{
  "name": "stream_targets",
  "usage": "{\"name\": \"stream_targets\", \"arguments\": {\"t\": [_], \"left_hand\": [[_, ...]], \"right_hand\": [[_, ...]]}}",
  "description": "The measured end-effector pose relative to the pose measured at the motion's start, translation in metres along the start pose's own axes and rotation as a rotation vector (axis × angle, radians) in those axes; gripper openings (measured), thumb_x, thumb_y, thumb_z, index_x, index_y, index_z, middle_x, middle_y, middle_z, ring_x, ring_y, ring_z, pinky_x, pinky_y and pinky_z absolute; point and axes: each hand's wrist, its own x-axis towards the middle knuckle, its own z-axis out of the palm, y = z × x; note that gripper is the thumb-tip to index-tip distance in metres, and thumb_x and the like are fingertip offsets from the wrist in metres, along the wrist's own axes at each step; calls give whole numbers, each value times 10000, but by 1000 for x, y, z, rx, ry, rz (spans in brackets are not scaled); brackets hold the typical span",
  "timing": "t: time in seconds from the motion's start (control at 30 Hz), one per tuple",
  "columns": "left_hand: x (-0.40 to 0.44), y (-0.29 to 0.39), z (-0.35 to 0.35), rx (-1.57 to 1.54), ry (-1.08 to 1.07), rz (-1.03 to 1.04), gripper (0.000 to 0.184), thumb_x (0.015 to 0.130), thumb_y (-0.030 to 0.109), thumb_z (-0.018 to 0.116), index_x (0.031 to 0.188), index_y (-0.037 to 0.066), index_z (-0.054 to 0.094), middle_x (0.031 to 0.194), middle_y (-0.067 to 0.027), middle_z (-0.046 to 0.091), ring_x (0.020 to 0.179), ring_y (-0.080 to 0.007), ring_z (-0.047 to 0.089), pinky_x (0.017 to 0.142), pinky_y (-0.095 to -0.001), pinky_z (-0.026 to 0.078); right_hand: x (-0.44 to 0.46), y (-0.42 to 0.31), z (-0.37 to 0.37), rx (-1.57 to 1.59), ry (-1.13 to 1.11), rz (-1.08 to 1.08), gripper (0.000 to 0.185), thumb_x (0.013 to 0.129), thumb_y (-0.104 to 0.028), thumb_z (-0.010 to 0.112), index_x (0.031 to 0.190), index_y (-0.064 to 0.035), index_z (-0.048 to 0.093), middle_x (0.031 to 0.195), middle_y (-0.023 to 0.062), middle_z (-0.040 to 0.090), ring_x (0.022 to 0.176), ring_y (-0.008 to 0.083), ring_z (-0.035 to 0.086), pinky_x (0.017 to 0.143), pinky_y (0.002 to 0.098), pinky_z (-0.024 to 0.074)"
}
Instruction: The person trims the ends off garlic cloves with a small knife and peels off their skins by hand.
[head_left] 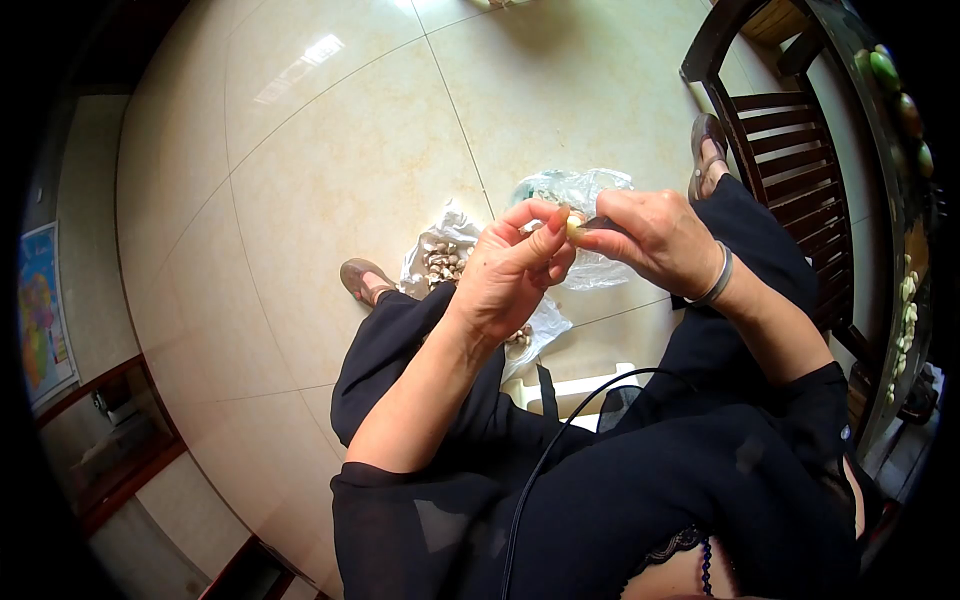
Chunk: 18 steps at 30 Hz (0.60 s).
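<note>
In front of my lap, my left hand [520, 262] pinches a small pale-yellow piece [573, 226] that looks like a garlic clove. My right hand [650, 238] is closed beside it, with what looks like a small dark knife [600, 226] between thumb and forefinger, right against the piece. Below the hands, on the floor, a white plastic bag [412, 262] lies spread open with many small brown-and-white pieces [445, 262] in it. A clear plastic bag [608, 272] sits behind my fingers, its contents partly hidden.
My feet stand apart on pale floor tiles [340, 200]. To the right is a dark slatted wooden chair [790, 150]; near it, a table edge bears green and brown fruits [884, 72] and a row of pale pieces [908, 310]. A black cord [560, 425] crosses my lap.
</note>
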Motion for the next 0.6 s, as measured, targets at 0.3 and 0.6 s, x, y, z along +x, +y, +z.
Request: {"name": "stream_targets", "arguments": {"t": [0.3, 0.6], "left_hand": [[0, -1, -2, 19, 6, -8, 145, 807, 155, 598, 906, 61, 547, 850, -39, 581, 605, -89, 428, 545, -192, 356], [0, 0, -4, 22, 1, -21, 149, 810, 159, 596, 916, 62, 557, 848, -37, 586, 621, -90, 440, 557, -192, 363]], "right_hand": [[-1, -1, 0, -60, 17, -23, 342, 825, -383, 505, 693, -69, 482, 586, 95, 515, 518, 262, 530, 437, 342, 392], [0, -1, -2, -77, 16, -42, 305, 816, -368, 524, 700, -86, 502, 587, 74, 524, 507, 239, 535, 422, 325, 392]]}}
